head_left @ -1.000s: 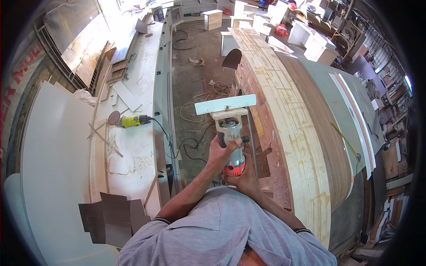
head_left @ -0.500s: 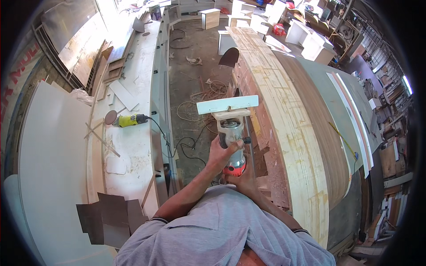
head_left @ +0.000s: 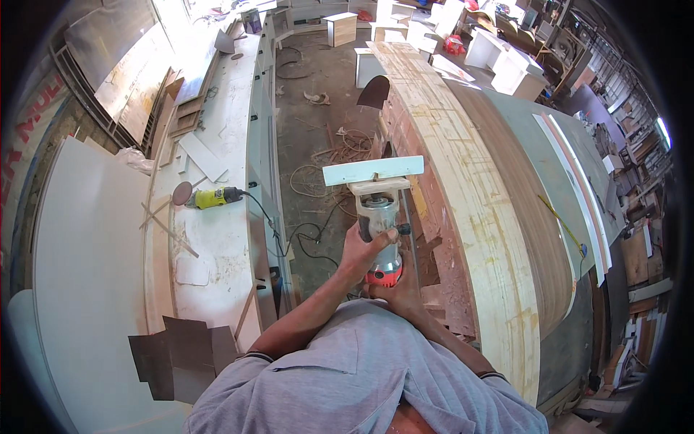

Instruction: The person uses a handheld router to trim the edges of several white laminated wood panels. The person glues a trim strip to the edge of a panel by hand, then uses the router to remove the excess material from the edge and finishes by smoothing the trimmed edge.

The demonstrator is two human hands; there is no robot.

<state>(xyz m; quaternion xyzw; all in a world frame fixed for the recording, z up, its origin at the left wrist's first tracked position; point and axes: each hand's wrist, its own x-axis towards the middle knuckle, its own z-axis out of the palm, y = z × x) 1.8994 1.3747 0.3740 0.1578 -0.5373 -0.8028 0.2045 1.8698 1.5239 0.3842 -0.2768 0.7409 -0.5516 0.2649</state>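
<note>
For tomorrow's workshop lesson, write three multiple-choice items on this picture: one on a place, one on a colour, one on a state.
1. Where does the yellow power tool lie?
A. on the white bench at the left
B. on the floor
C. on the plank stack

2. What colour is the hand-held router's rear end?
A. blue
B. red
C. green

3. How is the router held?
A. by both hands
B. by one hand
C. by no hand

Key: A, it rests on the white bench; B, the cap by the palms is red; A, the left hand and right hand both grip it.
</note>
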